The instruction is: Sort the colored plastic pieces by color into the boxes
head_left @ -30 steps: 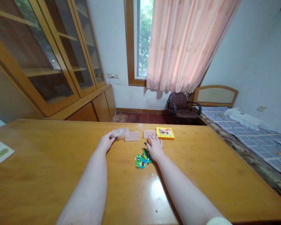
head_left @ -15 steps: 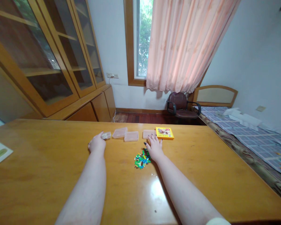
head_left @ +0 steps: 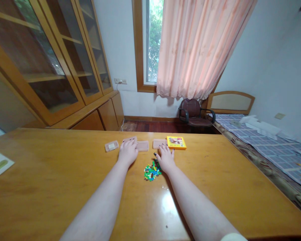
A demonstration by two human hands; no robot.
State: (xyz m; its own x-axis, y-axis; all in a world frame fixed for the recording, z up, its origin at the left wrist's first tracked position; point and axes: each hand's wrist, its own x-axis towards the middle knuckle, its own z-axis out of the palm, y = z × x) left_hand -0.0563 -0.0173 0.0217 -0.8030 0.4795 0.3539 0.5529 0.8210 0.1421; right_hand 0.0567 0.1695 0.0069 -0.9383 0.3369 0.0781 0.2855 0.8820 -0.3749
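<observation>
Resting flat on the wooden table [head_left: 52,187], the left hand [head_left: 127,151] spreads its fingers over a clear plastic box [head_left: 130,139]; half a second ago it was left, beside the small clear case [head_left: 111,146]. The right hand [head_left: 166,158] lies open against the brick pile [head_left: 152,171].

Glossy wooden table [head_left: 52,187], clear plastic cases [head_left: 142,146], plastic bricks [head_left: 152,170]

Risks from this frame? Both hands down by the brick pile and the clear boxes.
1. The right hand rests flat against the loose brick pile; a sweep might scatter bricks across the table.
2. The left hand covers a clear box edge; pressing could slide it into the neighbouring box.
</observation>
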